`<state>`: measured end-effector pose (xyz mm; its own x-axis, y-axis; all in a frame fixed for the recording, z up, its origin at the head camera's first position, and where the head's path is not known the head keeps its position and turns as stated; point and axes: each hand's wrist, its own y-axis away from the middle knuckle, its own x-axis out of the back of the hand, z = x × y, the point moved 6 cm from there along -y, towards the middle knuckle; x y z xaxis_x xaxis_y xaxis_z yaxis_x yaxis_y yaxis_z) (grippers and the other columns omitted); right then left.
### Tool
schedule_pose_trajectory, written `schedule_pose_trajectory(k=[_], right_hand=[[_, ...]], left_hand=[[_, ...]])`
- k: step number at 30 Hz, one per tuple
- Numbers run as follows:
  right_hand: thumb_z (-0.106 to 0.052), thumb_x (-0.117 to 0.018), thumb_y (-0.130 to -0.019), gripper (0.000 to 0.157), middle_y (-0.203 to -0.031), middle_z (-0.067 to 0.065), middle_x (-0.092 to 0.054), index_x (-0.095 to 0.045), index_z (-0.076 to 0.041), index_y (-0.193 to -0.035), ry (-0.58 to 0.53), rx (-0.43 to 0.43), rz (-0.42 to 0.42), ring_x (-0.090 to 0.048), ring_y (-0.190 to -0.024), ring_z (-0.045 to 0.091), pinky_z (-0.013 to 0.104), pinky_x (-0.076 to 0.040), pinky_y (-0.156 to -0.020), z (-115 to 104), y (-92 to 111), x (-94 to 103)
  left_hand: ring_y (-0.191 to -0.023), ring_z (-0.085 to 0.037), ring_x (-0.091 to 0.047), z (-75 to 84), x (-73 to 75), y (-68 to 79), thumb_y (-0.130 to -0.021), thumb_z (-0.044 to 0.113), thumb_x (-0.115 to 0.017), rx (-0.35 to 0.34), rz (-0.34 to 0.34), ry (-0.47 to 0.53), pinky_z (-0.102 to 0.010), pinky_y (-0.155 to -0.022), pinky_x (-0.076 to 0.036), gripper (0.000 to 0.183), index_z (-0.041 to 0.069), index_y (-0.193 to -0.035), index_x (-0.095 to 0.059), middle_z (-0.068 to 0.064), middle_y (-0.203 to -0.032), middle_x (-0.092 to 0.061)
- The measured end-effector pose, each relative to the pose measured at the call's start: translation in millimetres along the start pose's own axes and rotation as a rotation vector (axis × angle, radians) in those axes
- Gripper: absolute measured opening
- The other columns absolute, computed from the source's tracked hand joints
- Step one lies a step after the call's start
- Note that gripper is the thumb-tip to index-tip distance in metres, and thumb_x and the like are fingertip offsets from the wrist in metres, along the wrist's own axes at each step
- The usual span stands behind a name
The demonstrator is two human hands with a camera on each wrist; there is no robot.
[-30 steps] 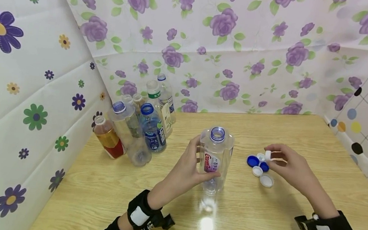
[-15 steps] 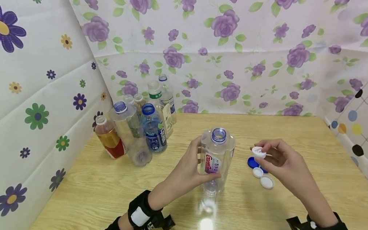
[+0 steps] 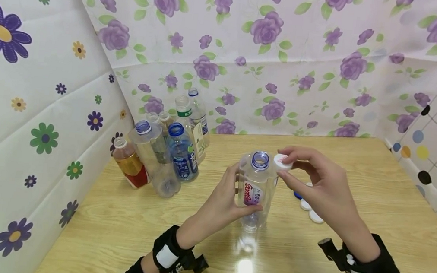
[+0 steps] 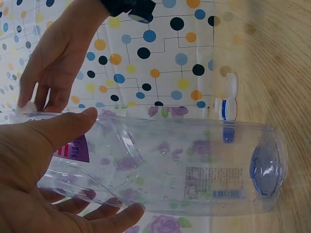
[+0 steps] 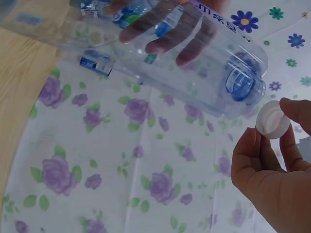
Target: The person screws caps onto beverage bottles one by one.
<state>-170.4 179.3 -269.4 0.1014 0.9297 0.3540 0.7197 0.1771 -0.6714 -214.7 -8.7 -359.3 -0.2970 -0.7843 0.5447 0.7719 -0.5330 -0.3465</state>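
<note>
A clear plastic bottle (image 3: pixel 259 183) with a pink and red label stands upright on the table, its blue-tinted mouth uncapped. My left hand (image 3: pixel 230 198) grips it around the middle, thumb across the front and fingers behind, as the left wrist view also shows. Between thumb and fingers my right hand (image 3: pixel 320 180) pinches a white bottle cap (image 3: pixel 282 162), just right of the bottle's neck. In the right wrist view the cap (image 5: pixel 273 120) is tilted beside the bottle mouth (image 5: pixel 243 87), its hollow underside showing.
Several loose caps (image 3: pixel 316 216), white and blue, lie on the table (image 3: pixel 200 256), partly hidden behind my right hand. At the back left stands a group of uncapped bottles, including a blue one (image 3: pixel 183 155) and one with a red and gold label (image 3: pixel 132 163). Flowered cloth (image 3: pixel 247 69) hangs behind.
My right hand has lifted the white cap from the pile of caps and carried it left to the bottle's neck. The left hand and the bottle have stayed in place.
</note>
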Motion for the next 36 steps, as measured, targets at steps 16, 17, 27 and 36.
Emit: schedule_pose_trajectory(k=[16, 17, 27, 36], right_hand=[[0.003, -0.081, -0.084, 0.029, -0.122, 0.002, -0.072, -0.073, -0.012, -0.108, 0.204, 0.075, 0.008, -0.068, -0.109, 0.009, 0.019, -0.054, -0.092, -3, -25, -22.8], [0.002, -0.081, -0.083, 0.029, -0.121, 0.002, -0.072, -0.074, -0.013, -0.108, 0.216, 0.08, 0.011, -0.068, -0.108, 0.01, 0.018, -0.054, -0.091, -3, -25, -23.8], [0.006, -0.084, -0.078, 0.032, -0.117, 0.005, -0.074, -0.078, -0.011, -0.105, 0.228, 0.117, 0.054, -0.07, -0.109, 0.017, 0.015, -0.051, -0.093, -5, -18, -29.6], [-0.004, -0.086, -0.08, 0.027, -0.111, 0.003, -0.071, -0.076, -0.012, -0.104, 0.324, 0.121, 0.091, -0.066, -0.097, 0.017, 0.014, -0.046, -0.081, -9, -18, -31.8]], left_hand=[[-0.123, -0.024, -0.052, -3.9, 0.8, -5.2, -0.083, 0.018, -0.086, 0.003, -0.003, 0.031, -0.031, -0.097, -0.054, 0.105, 0.024, -0.159, -0.014, -0.01, -0.145, -0.041], [-0.123, -0.024, -0.052, -4.3, 0.5, -4.8, -0.083, 0.017, -0.087, 0.0, -0.001, 0.036, -0.031, -0.097, -0.054, 0.105, 0.024, -0.159, -0.014, -0.011, -0.145, -0.041], [-0.124, -0.024, -0.052, -3.8, 1.2, -0.8, -0.083, 0.019, -0.087, -0.013, -0.008, 0.016, -0.029, -0.097, -0.054, 0.106, 0.024, -0.159, -0.013, -0.01, -0.146, -0.041], [-0.126, -0.024, -0.051, -2.9, -0.4, -2.8, -0.082, 0.016, -0.087, 0.016, -0.027, 0.026, -0.032, -0.098, -0.054, 0.109, 0.023, -0.16, -0.012, -0.016, -0.148, -0.039]])
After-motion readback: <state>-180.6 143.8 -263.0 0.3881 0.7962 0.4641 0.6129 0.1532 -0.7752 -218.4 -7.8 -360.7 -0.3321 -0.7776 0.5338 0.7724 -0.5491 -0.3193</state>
